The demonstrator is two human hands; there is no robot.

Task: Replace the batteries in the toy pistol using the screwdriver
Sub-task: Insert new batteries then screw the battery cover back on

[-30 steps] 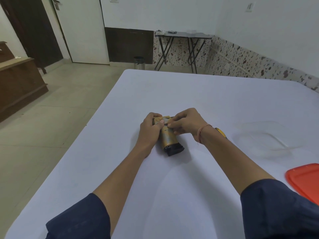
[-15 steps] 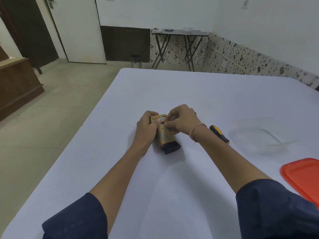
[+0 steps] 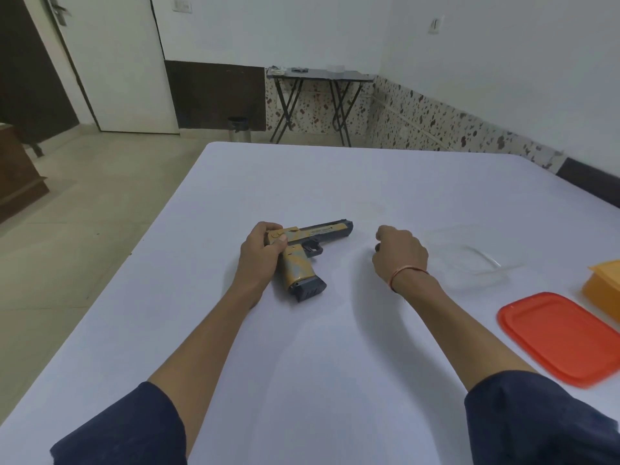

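A gold and dark blue toy pistol (image 3: 313, 233) lies on its side on the white table (image 3: 302, 364), barrel pointing right and grip toward me. My left hand (image 3: 261, 256) grips its rear end, thumb on the slide. My right hand (image 3: 401, 253) hovers just right of the barrel, apart from the pistol. Its fingers are curled with thumb and forefinger close together, and nothing shows between them. The screwdriver is not visible; the spot where it lay is covered by my right hand.
A clear plastic container (image 3: 476, 260) sits to the right of my right hand. Further right lie a red lid (image 3: 557, 337) and an orange box (image 3: 604, 286) at the frame edge. The table's left edge drops to the floor.
My right hand has left the pistol and moved right, over where the yellow-handled screwdriver lay. The pistol's barrel is now uncovered. My left hand keeps its hold.
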